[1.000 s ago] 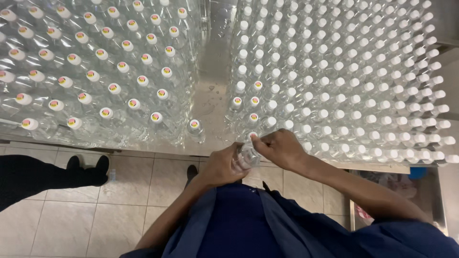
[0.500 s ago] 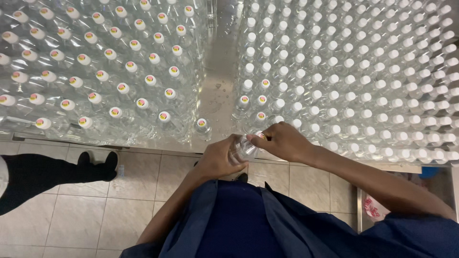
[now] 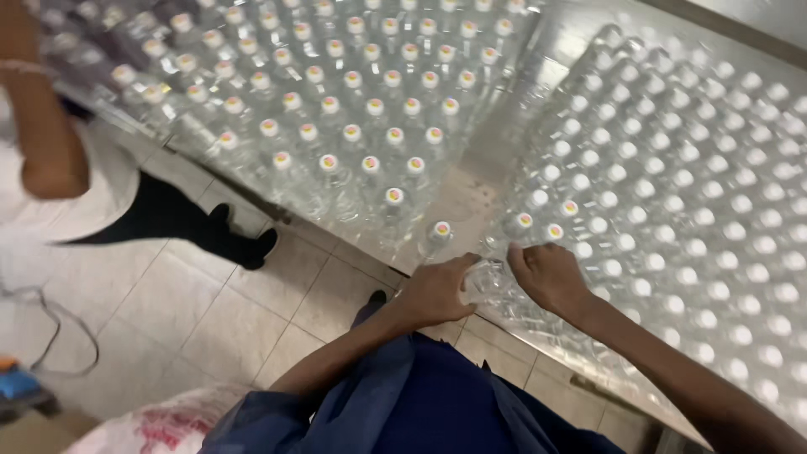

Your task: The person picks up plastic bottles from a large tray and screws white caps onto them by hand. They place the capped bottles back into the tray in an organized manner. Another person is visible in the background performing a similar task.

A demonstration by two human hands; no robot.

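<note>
My left hand [image 3: 439,292] and my right hand [image 3: 545,276] meet at the near edge of a steel table [image 3: 471,189], both closed around one small clear plastic bottle [image 3: 481,280] held between them. Just beyond my hands stand two large blocks of upright clear bottles with white caps, one to the left [image 3: 336,109] and one to the right [image 3: 672,193]. A single capped bottle [image 3: 439,232] stands right above my left hand.
A co-worker stands at the left: an arm [image 3: 38,126], light top and dark trousers with a shoe [image 3: 252,248] on the tiled floor [image 3: 202,311]. A white sack with red print [image 3: 160,424] lies at the bottom left.
The view has swung left and tilted, so the co-worker's arm now shows. My hands stay together on the bottle at the table edge.
</note>
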